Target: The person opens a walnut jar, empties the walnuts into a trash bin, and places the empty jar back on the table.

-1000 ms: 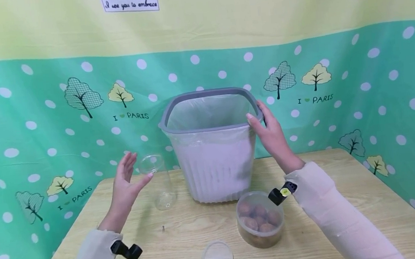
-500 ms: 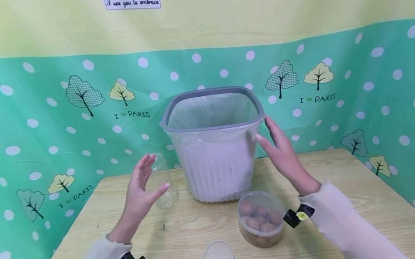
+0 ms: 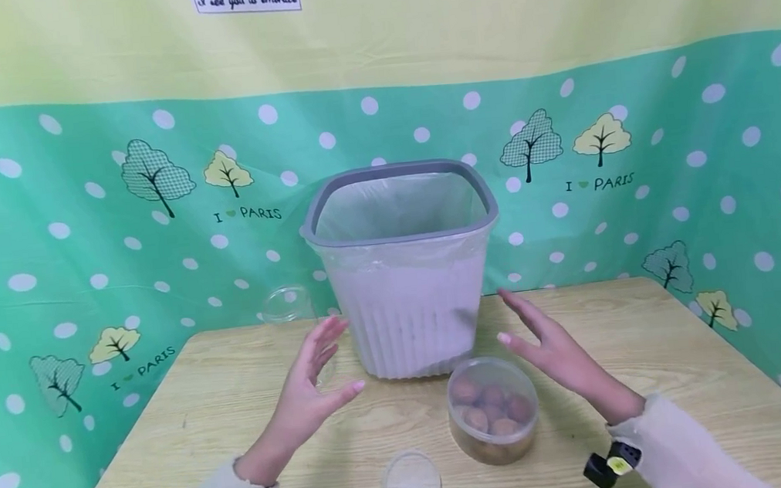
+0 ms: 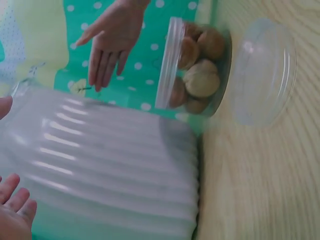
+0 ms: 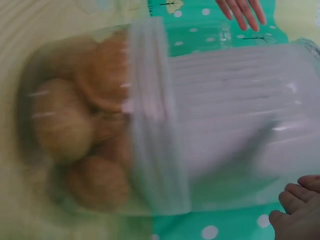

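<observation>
My left hand hovers over the table left of centre with fingers extended and thumb apart, holding nothing. Opposite it, my right hand is in the air just right of a clear round jar, its fingers also extended. Several brown walnuts lie inside this uncovered jar. A clear round lid lies flat on the table in front of the jar, toward its left. Behind the jar stands a pale ribbed trash bin with a grey rim and a plastic liner.
A tall transparent jar stands left of the bin, partly covered by my left hand in the head view. The wooden table ends at a green polka-dot cloth behind and at both sides.
My right hand has let go of the bin's rim and come down toward the walnut jar. My left hand has moved right and nearer, away from the tall jar. The bin stays put.
</observation>
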`<action>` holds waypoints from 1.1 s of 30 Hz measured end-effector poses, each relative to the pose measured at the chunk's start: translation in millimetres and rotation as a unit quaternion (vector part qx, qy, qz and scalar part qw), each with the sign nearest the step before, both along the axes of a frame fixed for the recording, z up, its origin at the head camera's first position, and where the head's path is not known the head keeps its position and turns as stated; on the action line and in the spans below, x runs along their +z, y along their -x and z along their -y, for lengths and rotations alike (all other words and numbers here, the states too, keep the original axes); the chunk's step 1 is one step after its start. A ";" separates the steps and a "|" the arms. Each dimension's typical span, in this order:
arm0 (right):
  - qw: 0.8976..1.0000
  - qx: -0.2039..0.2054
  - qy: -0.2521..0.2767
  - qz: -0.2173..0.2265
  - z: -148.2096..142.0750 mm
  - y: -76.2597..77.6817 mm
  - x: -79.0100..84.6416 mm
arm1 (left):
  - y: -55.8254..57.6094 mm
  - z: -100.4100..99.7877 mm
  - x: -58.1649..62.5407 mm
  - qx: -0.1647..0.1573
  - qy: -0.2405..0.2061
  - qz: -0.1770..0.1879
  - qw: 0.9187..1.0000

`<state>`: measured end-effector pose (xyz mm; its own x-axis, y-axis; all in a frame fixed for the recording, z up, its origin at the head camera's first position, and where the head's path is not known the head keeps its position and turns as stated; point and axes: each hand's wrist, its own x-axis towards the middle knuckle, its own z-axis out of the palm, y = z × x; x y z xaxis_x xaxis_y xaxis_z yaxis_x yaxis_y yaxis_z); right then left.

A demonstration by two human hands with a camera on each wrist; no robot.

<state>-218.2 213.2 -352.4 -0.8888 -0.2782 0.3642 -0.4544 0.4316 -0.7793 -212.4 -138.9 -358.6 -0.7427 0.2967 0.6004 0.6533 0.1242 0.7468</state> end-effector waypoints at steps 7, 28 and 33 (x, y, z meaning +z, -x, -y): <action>0.998 0.057 0.004 0.007 -15.2 -11.0 -33.7 | -5.1 -25.0 -13.3 -0.051 0.019 0.027 0.998; 0.964 0.180 0.091 0.172 -33.0 -27.8 -93.5 | 7.6 -90.8 -48.8 -0.187 0.049 0.148 0.970; 0.965 0.172 0.095 0.174 -30.2 -28.9 -99.0 | 13.5 -98.6 -53.6 -0.195 0.077 0.159 0.965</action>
